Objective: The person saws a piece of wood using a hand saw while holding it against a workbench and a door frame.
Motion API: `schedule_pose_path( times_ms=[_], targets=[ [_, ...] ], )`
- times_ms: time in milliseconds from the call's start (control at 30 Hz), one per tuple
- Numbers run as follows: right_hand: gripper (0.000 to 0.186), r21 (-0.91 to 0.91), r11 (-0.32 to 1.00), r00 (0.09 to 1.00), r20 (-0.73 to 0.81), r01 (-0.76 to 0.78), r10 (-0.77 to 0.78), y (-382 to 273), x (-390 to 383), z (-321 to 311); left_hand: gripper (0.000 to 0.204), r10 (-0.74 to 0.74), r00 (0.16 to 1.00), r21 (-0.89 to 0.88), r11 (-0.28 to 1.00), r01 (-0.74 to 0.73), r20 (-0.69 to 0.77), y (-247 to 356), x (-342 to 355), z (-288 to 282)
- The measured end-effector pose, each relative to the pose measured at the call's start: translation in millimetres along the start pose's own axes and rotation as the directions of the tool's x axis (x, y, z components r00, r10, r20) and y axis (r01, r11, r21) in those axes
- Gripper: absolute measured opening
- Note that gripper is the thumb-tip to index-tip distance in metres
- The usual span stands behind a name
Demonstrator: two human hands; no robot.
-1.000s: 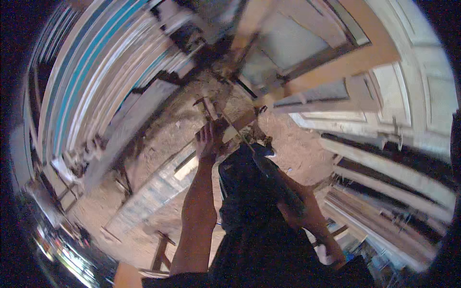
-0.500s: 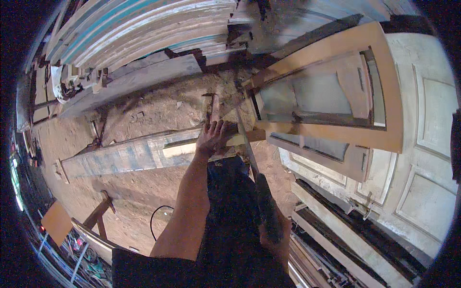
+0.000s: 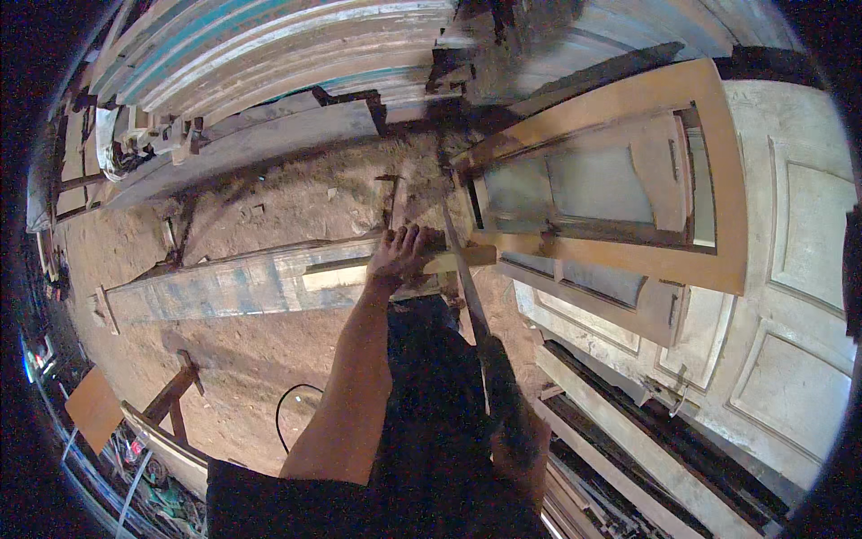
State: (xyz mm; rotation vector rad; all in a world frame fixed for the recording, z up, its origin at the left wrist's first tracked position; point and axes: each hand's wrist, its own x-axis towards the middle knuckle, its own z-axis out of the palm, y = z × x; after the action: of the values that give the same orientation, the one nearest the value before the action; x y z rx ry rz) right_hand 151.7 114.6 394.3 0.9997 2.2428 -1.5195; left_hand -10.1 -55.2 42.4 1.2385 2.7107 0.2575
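My left hand [image 3: 399, 255] presses down on a pale strip of wood [image 3: 338, 276], its fingers bent over the far side. The strip lies across a long, paint-stained plank [image 3: 215, 289] and sticks out past the plank's right end. Low and right of the middle, my right hand [image 3: 528, 442] is closed around the handle of a long handsaw; the dark handle end hides most of its fingers. The saw's narrow blade [image 3: 469, 292] points away from me and crosses the strip's right part, just right of my left hand.
Timber is stacked [image 3: 287, 54] at the far left. An orange-brown door frame [image 3: 628, 256] and a white panelled door [image 3: 804, 216] lean at the right. Long boards [image 3: 628, 431] lie below them. A wooden trestle [image 3: 175, 395] and a black cable [image 3: 285, 413] are at the lower left.
My right hand and the saw handle have shifted slightly toward me. My left hand stays on the strip. The whole view has turned a little.
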Motion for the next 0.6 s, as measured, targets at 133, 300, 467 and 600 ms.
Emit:
schedule_pose_path(
  times_ms=[133, 300, 467, 600],
  targets=[
    [0.043, 0.056, 0.996, 0.997, -0.038, 0.066, -0.064, 50.8, 59.1, 20.9, 0.106, 0.047, 0.998, -0.078, 0.996, -0.044, 0.035, 10.2, 24.1, -7.8],
    [0.053, -0.056, 0.998, 0.996, -0.092, -0.016, 0.010, -2.1, 2.6, 7.0, 0.099, 0.119, 0.993, 0.285, 0.952, -0.110, -0.012, 8.5, 5.7, 39.7],
    [0.056, 0.031, 0.999, 0.999, -0.010, -0.043, 0.043, 7.3, -15.8, -1.5, 0.086, 0.018, 1.000, 0.038, 0.999, -0.018, -0.009, 8.7, 2.7, 5.3],
    [0.058, 0.083, 0.996, 1.000, 0.008, -0.022, 0.022, 33.4, 36.0, 13.0, 0.093, 0.020, 0.996, -0.028, 0.999, -0.017, 0.090, 9.1, 12.5, 1.4]
  ],
)
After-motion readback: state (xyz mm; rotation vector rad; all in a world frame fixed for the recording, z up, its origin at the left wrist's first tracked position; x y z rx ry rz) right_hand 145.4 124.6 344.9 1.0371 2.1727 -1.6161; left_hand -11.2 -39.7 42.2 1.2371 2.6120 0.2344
